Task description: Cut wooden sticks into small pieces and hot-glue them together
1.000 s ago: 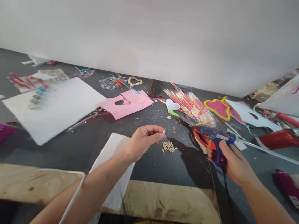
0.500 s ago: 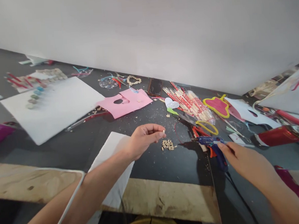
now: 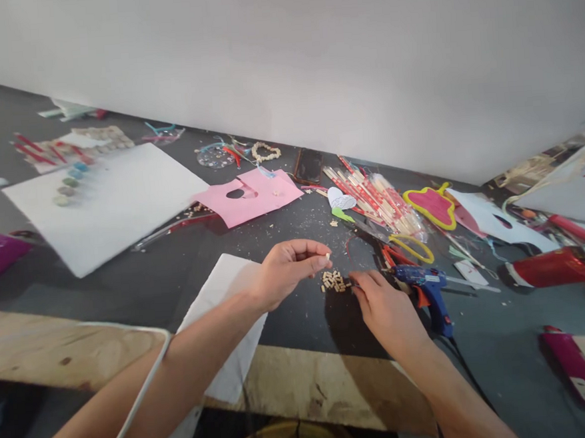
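Between the thumb and fingertips of my left hand (image 3: 293,269) is a small pale wooden piece (image 3: 328,256). A small pile of short wooden pieces (image 3: 333,281) lies on the dark table just below and right of it. My right hand (image 3: 386,306) reaches to the pile's right edge, its thumb and fingers close together; whether a piece is between them is too small to tell. The blue glue gun (image 3: 430,289) lies on the table to the right of my right hand, beside orange-handled scissors (image 3: 392,255).
Pink cut paper (image 3: 244,199), a phone (image 3: 308,166) and striped sticks (image 3: 371,197) lie farther back. A white board (image 3: 106,205) is at the left, white paper (image 3: 226,317) under my left forearm. A red can (image 3: 556,267) lies at the right.
My right hand has let go of the glue gun and moved left to the pile. The gun now rests on the table. My left hand still pinches its small piece.
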`<state>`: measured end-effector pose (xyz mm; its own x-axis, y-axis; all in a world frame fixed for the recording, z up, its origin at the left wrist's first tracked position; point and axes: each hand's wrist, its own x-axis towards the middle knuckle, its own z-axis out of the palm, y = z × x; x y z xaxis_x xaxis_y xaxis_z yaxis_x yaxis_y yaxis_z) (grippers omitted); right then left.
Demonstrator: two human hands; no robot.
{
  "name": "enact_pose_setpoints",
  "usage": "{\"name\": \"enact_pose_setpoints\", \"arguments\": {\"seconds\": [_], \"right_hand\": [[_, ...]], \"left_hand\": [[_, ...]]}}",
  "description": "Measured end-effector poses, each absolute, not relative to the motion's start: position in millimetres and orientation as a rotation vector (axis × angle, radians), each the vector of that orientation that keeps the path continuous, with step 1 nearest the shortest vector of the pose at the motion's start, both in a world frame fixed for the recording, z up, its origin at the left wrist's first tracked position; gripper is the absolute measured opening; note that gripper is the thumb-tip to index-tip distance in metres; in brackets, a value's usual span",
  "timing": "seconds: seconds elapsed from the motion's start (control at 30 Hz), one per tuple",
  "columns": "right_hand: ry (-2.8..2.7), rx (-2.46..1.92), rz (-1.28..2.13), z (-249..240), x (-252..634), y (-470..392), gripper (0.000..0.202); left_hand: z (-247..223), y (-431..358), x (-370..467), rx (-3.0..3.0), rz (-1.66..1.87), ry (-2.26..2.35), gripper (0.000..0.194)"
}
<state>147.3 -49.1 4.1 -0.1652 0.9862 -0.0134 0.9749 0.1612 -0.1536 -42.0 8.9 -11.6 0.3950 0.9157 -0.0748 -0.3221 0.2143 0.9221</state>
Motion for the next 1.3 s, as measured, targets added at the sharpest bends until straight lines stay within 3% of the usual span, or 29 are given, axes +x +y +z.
{"name": "enact_pose_setpoints", "arguments": {"seconds": [0.27, 0.5, 1.3], "right_hand": [[-2.163, -1.931, 0.344, 7.2, 143.3, -46.7, 0.014], [-1.257, -1.538, 1.112, 9.7, 120.4, -55.2, 0.021], [-1.198, -1.440, 1.185, 4.7, 113.2, -55.3, 0.020]], "left_hand": [[-7.4, 4.8, -41.5, 1.043, 0.905, 0.741, 0.016], [-3.4, 0.6, -39.8, 1.242, 0.867, 0.781, 0.013], [-1.9, -2.5, -37.7, 1.320, 0.843, 0.857, 0.010]]}}
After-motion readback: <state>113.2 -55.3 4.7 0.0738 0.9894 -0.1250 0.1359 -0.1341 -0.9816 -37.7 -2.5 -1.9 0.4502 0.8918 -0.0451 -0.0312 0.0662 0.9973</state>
